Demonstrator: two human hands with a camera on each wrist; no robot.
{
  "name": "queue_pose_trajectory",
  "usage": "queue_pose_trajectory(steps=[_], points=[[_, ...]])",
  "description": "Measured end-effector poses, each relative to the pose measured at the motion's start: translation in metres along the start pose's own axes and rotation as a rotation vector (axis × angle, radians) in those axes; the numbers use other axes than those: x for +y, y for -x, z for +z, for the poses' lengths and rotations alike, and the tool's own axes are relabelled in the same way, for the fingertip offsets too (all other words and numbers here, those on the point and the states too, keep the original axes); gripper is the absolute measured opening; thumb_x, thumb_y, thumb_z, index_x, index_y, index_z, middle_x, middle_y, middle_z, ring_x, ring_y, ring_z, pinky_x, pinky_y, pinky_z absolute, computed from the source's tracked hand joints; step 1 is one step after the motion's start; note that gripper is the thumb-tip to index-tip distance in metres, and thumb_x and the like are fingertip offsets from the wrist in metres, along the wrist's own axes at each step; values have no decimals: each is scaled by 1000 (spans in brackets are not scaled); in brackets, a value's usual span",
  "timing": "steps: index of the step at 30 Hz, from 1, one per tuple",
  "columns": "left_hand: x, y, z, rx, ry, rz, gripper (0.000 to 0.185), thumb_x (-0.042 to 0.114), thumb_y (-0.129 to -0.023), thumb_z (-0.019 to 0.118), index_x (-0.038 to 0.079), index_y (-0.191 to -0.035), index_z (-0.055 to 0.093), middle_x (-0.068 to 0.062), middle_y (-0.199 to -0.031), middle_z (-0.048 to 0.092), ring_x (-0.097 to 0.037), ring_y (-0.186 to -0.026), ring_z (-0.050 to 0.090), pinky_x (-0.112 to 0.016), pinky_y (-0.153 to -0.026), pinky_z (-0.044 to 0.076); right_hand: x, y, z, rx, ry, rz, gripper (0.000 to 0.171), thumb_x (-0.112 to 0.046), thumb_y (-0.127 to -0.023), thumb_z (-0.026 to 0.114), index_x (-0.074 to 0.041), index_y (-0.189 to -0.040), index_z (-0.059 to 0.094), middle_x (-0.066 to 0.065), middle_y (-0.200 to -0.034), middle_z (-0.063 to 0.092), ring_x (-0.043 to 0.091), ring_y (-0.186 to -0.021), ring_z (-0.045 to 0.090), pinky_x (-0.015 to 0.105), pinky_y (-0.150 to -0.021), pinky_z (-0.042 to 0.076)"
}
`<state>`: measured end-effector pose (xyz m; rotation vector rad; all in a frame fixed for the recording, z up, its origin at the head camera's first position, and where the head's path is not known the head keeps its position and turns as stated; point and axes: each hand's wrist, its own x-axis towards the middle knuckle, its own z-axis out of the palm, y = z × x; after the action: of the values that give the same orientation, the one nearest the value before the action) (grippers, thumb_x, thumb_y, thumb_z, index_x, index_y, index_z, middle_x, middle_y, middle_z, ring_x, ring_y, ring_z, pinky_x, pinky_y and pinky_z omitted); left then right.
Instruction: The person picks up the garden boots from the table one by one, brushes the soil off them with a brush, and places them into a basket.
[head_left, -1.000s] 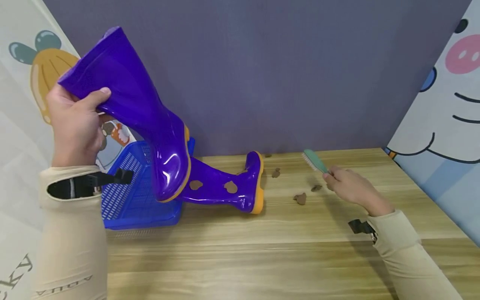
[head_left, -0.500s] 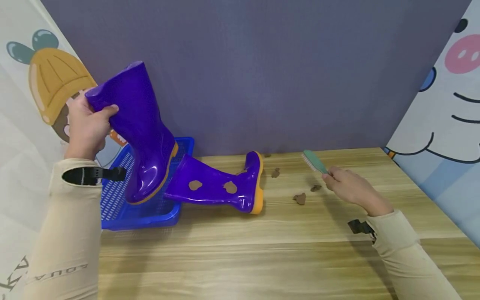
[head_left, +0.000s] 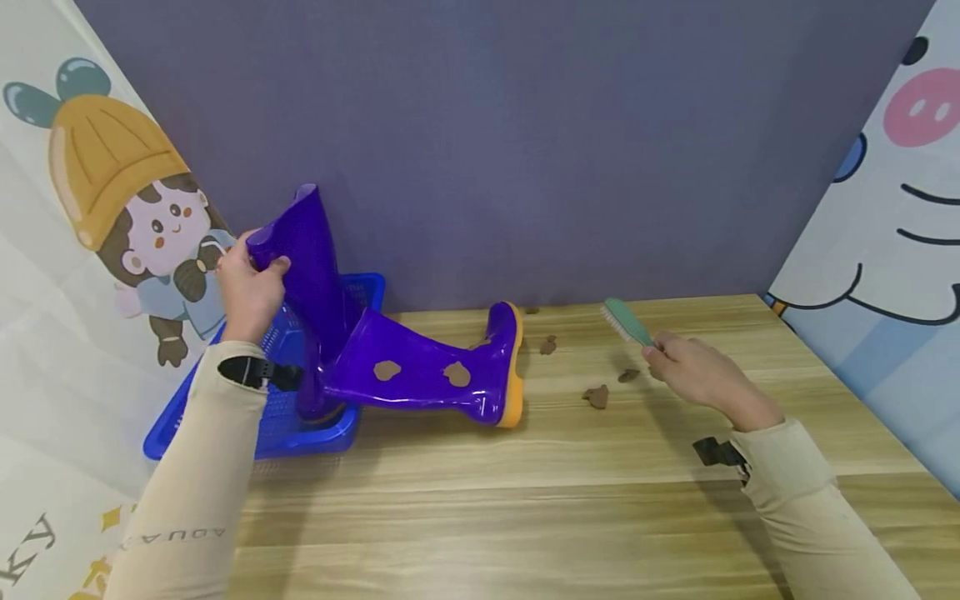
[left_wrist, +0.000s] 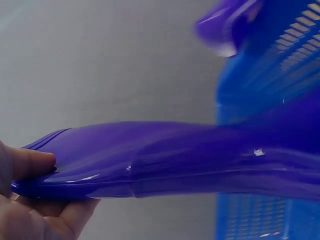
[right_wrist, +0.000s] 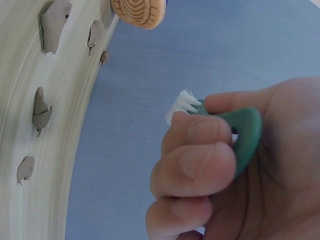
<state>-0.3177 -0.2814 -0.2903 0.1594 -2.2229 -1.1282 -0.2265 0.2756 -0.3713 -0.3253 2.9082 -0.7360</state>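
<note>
My left hand (head_left: 253, 287) grips a purple rain boot (head_left: 311, 267) by the rim of its shaft. The boot stands nearly upright, its foot down within the blue basket (head_left: 343, 435) on the left. A second purple rain boot (head_left: 420, 350) with a yellow sole lies on its side on the table, brown patches on its shaft and its opening over the basket's edge. On the right, my right hand (head_left: 701, 375) holds a green brush (head_left: 628, 321) by the handle, above the table. White bristles (right_wrist: 182, 106) show past the fingers in the right wrist view.
Several brown mud-like pieces (head_left: 597, 397) are scattered on the wooden table (head_left: 480, 517) between the lying boot and the brush. A grey panel (head_left: 510, 150) stands along the back, with cartoon-printed sheets (head_left: 900, 208) at both sides.
My left hand has lowered its boot from the air down into the basket, moving rightward at the end. The right hand and brush have stayed in place, as has the lying boot.
</note>
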Motion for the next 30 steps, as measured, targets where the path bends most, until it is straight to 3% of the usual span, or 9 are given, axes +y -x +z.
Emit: queue_pose_trajectory(steps=[4, 7, 13, 16, 19, 22, 25, 27, 30], points=[[-6, 11, 14, -76, 4, 8, 38, 7, -94, 67, 4, -131, 61, -18, -115, 71, 8, -81, 56, -13, -73, 45, -1, 1, -1, -2, 1, 9, 41, -37, -112, 30, -9, -92, 51, 3, -71, 48, 16, -55, 37, 31, -50, 33], [-5, 17, 17, -167, -10, 34, 42, 15, -95, 69, 4, -134, 57, -20, -120, 71, 0, -88, 62, -15, -74, 48, -2, 1, -1, 3, -3, 4, 40, -37, -112, 31, -9, -92, 52, 2, -70, 47, 16, -55, 37, 31, -49, 32], [-1, 28, 13, -339, -126, 111, 51, 32, -97, 68, 1, -135, 54, -27, -125, 67, -38, -110, 65, -48, -92, 53, -4, 0, 2, -4, -8, 4, 42, -38, -112, 32, -7, -93, 53, 2, -70, 47, 15, -54, 35, 30, -50, 32], [2, 35, 10, -372, -172, 97, 60, 33, -97, 68, 2, -144, 48, -30, -134, 62, -46, -123, 60, -62, -103, 48, -4, -1, 3, -2, -4, -9, 43, -38, -112, 31, -6, -93, 53, 2, -71, 47, 15, -55, 36, 31, -51, 33], [7, 43, 6, -395, -221, 70, 71, 32, -97, 67, 2, -153, 34, -33, -142, 54, -49, -130, 54, -65, -107, 44, -4, -3, 4, 6, 3, -16, 43, -37, -112, 32, -6, -93, 53, 2, -70, 47, 16, -55, 37, 31, -50, 33], [12, 52, 1, -334, -280, 76, 65, 30, -96, 67, -1, -145, 39, -32, -132, 56, -48, -120, 56, -61, -98, 46, -5, -4, 3, 7, 7, -8, 41, -37, -112, 32, -7, -92, 53, 2, -69, 47, 15, -54, 37, 30, -50, 33], [14, 61, -8, -283, -384, 105, 43, 33, -96, 66, 0, -121, 53, -25, -109, 64, -42, -96, 61, -52, -75, 47, -6, -4, 2, 5, -6, -11, 41, -36, -112, 33, -7, -92, 54, 2, -69, 47, 15, -54, 37, 30, -49, 33], [14, 66, -14, -342, -463, 106, 39, 40, -97, 65, 3, -109, 59, -19, -96, 67, -37, -85, 61, -45, -65, 44, -7, -4, 2, 3, -13, -15, 42, -37, -112, 32, -7, -93, 54, 1, -69, 47, 15, -54, 37, 30, -49, 33], [11, 70, -17, -530, -558, 100, 45, 49, -97, 63, 6, -106, 64, -16, -94, 72, -33, -82, 63, -40, -62, 45, -7, -5, 1, 0, -18, -9, 42, -37, -112, 32, -6, -95, 55, 2, -70, 48, 16, -54, 37, 31, -49, 33]])
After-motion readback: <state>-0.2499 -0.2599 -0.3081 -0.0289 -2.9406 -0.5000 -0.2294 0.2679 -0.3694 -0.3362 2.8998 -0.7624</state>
